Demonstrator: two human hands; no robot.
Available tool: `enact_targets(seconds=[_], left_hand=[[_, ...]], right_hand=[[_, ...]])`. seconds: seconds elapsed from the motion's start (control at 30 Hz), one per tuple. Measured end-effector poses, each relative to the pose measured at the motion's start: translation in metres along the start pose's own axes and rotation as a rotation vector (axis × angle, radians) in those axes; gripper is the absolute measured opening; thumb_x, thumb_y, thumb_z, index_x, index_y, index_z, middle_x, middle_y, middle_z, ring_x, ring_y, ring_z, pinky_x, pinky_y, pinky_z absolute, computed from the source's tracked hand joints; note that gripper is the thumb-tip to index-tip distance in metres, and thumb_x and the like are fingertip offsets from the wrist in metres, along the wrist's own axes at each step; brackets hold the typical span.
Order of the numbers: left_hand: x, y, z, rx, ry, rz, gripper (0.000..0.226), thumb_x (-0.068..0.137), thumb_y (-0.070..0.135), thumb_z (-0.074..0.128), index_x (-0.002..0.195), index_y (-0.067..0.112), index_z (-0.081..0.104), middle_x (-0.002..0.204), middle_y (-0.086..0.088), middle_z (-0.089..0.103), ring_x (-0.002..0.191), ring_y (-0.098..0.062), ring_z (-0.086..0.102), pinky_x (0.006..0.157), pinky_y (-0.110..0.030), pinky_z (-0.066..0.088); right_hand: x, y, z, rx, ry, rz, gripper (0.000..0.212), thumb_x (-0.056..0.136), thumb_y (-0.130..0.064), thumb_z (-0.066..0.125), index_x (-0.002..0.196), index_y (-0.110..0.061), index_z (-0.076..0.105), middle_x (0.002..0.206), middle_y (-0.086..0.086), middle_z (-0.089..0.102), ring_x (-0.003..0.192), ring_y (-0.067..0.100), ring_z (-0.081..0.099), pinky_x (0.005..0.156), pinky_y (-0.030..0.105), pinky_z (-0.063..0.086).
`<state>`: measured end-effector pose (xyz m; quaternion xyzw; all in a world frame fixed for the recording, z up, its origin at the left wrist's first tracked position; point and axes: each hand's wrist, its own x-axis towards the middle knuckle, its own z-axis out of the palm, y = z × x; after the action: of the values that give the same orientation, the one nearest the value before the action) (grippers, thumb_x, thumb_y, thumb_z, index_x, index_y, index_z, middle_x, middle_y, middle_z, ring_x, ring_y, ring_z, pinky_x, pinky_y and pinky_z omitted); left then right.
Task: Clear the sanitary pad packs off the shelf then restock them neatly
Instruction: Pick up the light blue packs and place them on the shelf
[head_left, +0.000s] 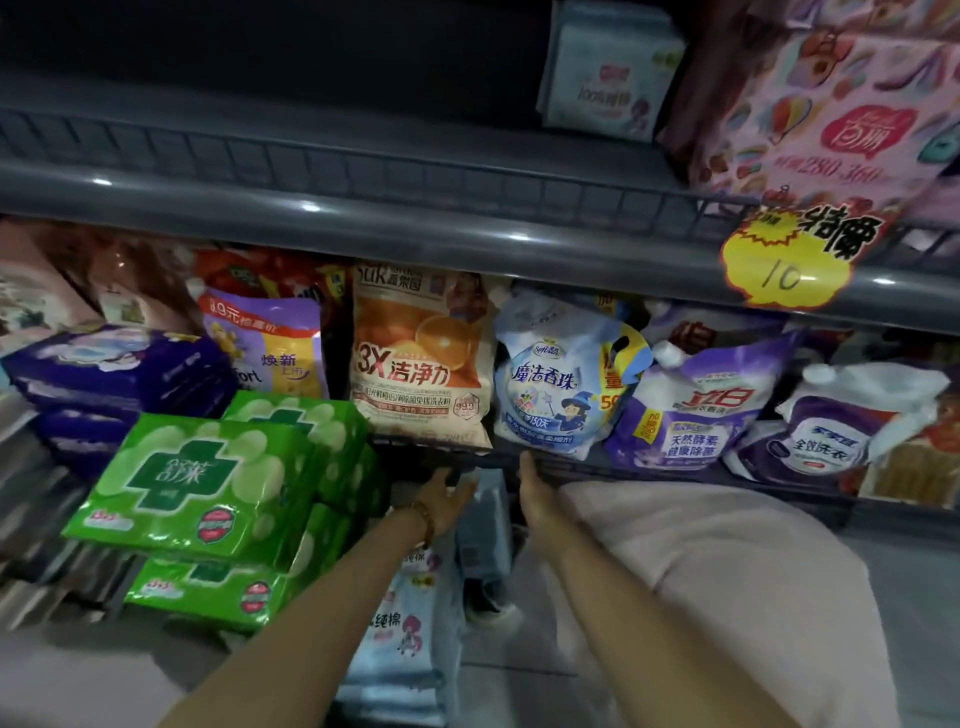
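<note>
Light blue sanitary pad packs (405, 639) lie in a heap on the floor below my arms, and one blue pack (485, 525) stands on edge between my hands. My left hand (441, 501) and my right hand (535, 499) reach down on either side of that pack with fingers straight; neither grips it. Green pad packs (197, 488) are stacked at the left, purple packs (114, 369) behind them. One pale blue pack (608, 73) stands on the upper grey shelf (363, 208), beside a pink patterned pack (831, 114).
Laundry detergent bags (421, 358) fill the lower shelf behind my hands. A yellow price tag (789, 260) hangs on the upper shelf's edge. My knee in pale trousers (717, 582) is at the right. Most of the upper shelf's left side is dark and bare.
</note>
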<state>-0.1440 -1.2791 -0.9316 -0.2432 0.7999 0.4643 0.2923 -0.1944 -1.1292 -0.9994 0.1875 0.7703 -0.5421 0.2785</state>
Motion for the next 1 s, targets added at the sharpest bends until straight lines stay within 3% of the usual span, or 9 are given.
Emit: enact_targets(seconds=[0.07,0.1,0.2,0.33,0.47,0.63,0.73,0.87,1.0], left_hand=[[0.010,-0.001,0.005,-0.030,-0.044,-0.067,0.070,0.098,0.051,0.032,0.150,0.008,0.014,0.152,-0.012,0.029,0.136,-0.028,0.035,0.104,-0.030,0.033],[0.015,-0.002,0.007,-0.056,-0.052,-0.083,0.072,0.097,0.053,0.032,0.150,0.008,0.015,0.154,-0.012,0.026,0.137,-0.029,0.033,0.106,-0.033,0.031],[0.027,-0.002,0.011,-0.200,-0.020,-0.116,0.077,0.093,0.055,0.044,0.149,0.008,0.021,0.152,-0.011,0.029,0.136,-0.029,0.035,0.108,-0.036,0.033],[0.037,-0.001,0.021,-0.366,0.037,-0.127,0.087,0.086,0.043,0.064,0.149,0.005,0.018,0.152,-0.011,0.029,0.135,-0.030,0.037,0.107,-0.037,0.036],[0.038,-0.001,0.024,-0.346,0.191,-0.081,0.080,0.085,0.036,0.067,0.146,0.006,0.025,0.147,-0.012,0.037,0.130,-0.030,0.042,0.099,-0.036,0.042],[0.014,0.005,0.009,-0.568,0.245,0.069,0.050,0.084,0.034,0.067,0.125,0.012,0.049,0.120,-0.010,0.060,0.097,-0.024,0.061,0.071,-0.028,0.049],[-0.017,0.017,-0.010,-0.684,0.301,0.164,0.034,0.089,0.029,0.063,0.119,0.022,0.049,0.109,-0.005,0.062,0.092,-0.021,0.061,0.075,-0.033,0.052],[-0.062,0.017,-0.034,-0.801,0.239,0.256,0.039,0.090,0.026,0.061,0.126,0.020,0.047,0.105,0.000,0.062,0.089,-0.016,0.063,0.083,-0.038,0.056],[-0.107,-0.003,-0.047,-0.782,0.131,0.286,0.033,0.092,0.022,0.056,0.124,0.019,0.047,0.107,0.001,0.061,0.086,-0.008,0.064,0.068,-0.022,0.057]], right_hand=[[0.085,0.079,0.007,0.033,0.049,0.111,0.123,0.042,-0.105,0.030,0.134,-0.027,0.053,0.144,-0.003,0.049,0.130,0.026,0.047,0.111,0.042,0.032],[0.094,0.087,0.016,0.149,0.017,0.184,0.125,0.038,-0.106,0.028,0.133,-0.029,0.055,0.141,-0.001,0.052,0.128,0.027,0.048,0.110,0.044,0.033],[0.003,0.013,0.028,0.317,-0.056,0.288,0.079,0.089,-0.072,0.029,0.141,-0.016,0.047,0.145,0.009,0.046,0.134,0.032,0.041,0.111,0.039,0.031],[-0.028,-0.015,0.025,0.381,-0.113,0.253,0.063,0.100,-0.052,0.021,0.142,-0.011,0.045,0.145,0.007,0.044,0.135,0.029,0.040,0.115,0.039,0.029],[-0.038,-0.027,0.023,0.346,-0.142,0.076,0.055,0.104,-0.037,0.021,0.136,-0.001,0.049,0.138,0.012,0.051,0.130,0.025,0.045,0.109,0.029,0.033],[-0.051,-0.048,0.017,0.184,0.027,-0.370,0.022,0.098,-0.012,0.050,0.114,-0.012,0.064,0.110,-0.002,0.060,0.117,0.019,0.055,0.094,0.021,0.043],[-0.066,-0.062,0.008,0.191,0.144,-0.538,0.051,0.092,-0.011,0.061,0.140,-0.012,0.044,0.128,-0.006,0.044,0.121,0.006,0.042,0.093,0.004,0.035],[-0.107,-0.072,0.002,0.555,-0.138,-0.153,0.072,0.080,-0.032,0.071,0.142,-0.026,0.036,0.137,-0.001,0.051,0.118,0.017,0.055,0.091,0.036,0.050],[-0.148,-0.068,-0.002,0.570,-0.399,-0.036,0.038,0.084,-0.035,0.063,0.120,-0.023,0.059,0.118,0.002,0.068,0.105,0.017,0.063,0.094,0.037,0.050]])
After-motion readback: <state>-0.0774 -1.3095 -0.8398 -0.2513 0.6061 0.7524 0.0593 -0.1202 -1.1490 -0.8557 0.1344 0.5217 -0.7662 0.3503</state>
